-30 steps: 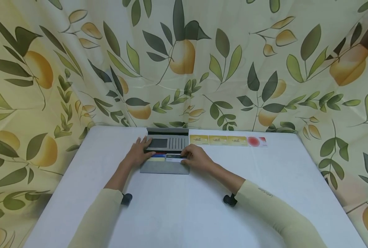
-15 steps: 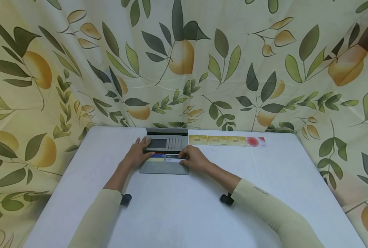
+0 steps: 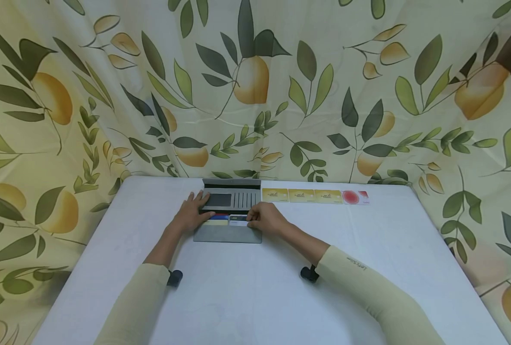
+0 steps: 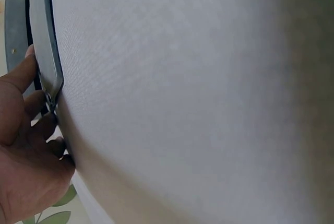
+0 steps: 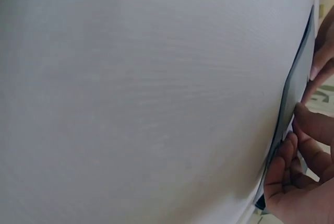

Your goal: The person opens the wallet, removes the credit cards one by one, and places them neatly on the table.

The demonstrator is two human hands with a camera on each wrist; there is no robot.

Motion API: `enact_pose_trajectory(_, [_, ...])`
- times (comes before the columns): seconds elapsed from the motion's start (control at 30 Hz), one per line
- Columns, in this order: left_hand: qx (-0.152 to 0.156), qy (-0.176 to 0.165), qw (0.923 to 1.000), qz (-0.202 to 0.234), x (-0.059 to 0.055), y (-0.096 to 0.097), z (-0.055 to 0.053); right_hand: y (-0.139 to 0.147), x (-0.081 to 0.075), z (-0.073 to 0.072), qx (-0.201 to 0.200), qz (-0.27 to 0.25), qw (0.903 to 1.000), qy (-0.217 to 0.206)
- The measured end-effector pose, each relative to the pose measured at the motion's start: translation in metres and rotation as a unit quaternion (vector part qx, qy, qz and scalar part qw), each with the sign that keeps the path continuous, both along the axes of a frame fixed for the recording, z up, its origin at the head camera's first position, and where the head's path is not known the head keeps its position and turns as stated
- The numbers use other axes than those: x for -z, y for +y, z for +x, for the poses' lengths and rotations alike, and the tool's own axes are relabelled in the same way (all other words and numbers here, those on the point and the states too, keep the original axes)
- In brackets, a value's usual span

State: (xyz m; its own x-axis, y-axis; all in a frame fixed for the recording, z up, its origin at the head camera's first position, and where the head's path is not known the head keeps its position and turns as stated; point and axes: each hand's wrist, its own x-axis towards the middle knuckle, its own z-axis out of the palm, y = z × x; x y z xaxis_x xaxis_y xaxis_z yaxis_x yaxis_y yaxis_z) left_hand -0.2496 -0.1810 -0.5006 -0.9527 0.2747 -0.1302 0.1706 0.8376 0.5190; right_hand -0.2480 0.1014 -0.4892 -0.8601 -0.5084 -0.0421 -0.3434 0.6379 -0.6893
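A grey bifold wallet (image 3: 227, 234) lies spread open on the white table, with a dark window and a row of card slots on its far half. My left hand (image 3: 189, 212) rests on its left edge, fingers spread and thumb reaching over the near half. Beside that thumb a blue and pale yellow card (image 3: 221, 219) sits in the near half. Right of it is a white card with a dark top band (image 3: 238, 220), whose right end my right hand (image 3: 269, 219) pinches between thumb and fingers. In the right wrist view the fingertips (image 5: 299, 110) are at the wallet's edge.
To the right of the wallet, three gold cards (image 3: 301, 195) and a white card with a red circle (image 3: 357, 197) lie in a row along the back of the table (image 3: 255, 297). A patterned curtain (image 3: 289, 96) hangs behind.
My right hand and forearm have shifted slightly left, with the fingers still at the white card. The left hand stays in place on the wallet.
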Motion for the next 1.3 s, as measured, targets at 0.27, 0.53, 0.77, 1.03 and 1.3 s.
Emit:
enact_pose_trajectory(0.27, [0.003, 0.001, 1.0, 0.004, 0.003, -0.001, -0.001, -0.003, -0.003, -0.002, 0.006, 0.002, 0.9998, -0.017])
enact_pose_trajectory(0.53, [0.002, 0.0, 1.0, 0.004, 0.003, -0.002, -0.002, -0.008, -0.006, -0.003, 0.021, 0.021, 0.9989, -0.037])
enact_pose_trajectory(0.77, [0.003, -0.001, 1.0, 0.007, 0.003, -0.002, -0.002, -0.01, -0.011, -0.005, 0.016, 0.048, 0.9976, -0.047])
enact_pose_trajectory(1.03, [0.005, -0.001, 1.0, 0.006, 0.001, -0.002, 0.0, -0.012, -0.015, -0.003, 0.024, 0.074, 0.9961, -0.041])
enact_pose_trajectory(1.3, [0.008, -0.003, 0.9999, 0.007, 0.001, -0.002, -0.002, -0.011, -0.016, -0.004, 0.035, 0.055, 0.9962, -0.057])
